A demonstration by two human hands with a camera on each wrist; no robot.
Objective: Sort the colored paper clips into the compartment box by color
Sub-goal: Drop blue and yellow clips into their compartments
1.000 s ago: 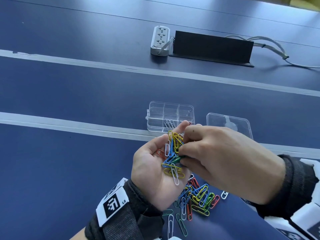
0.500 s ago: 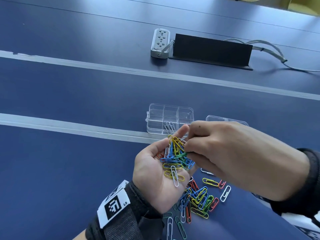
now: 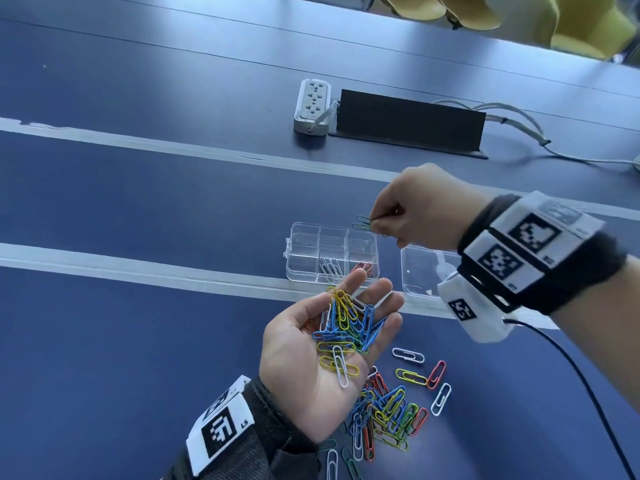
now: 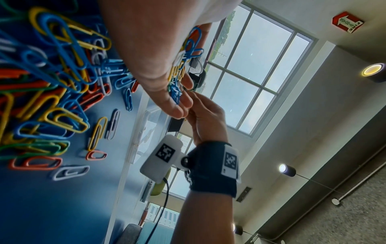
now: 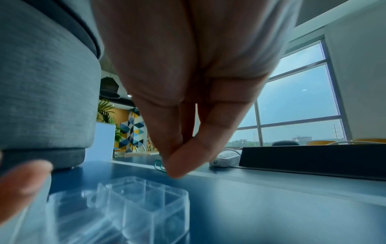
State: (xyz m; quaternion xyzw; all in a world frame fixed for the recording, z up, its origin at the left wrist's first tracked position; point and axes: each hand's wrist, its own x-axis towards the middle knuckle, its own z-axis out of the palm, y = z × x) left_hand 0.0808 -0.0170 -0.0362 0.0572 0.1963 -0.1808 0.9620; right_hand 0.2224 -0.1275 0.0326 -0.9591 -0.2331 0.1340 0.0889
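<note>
Above the far right compartment of the clear plastic compartment box (image 3: 332, 252), the right hand (image 3: 420, 209) pinched a green wire paper clip (image 3: 362, 222), which jutted leftward from its fingertips (image 5: 177, 171). Nearer, the flat left hand (image 3: 325, 348) cradled mixed coloured clips (image 3: 346, 327).

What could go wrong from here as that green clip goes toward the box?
The right hand pinches the green clip only at one end, above the back right corner of the compartment box; released there, it might fall outside the rim. The left hand lies open under a loose heap of clips; a tilt could spill them. White clips and red clips already fill two front cells, so a misdrop could mix colors.
</note>
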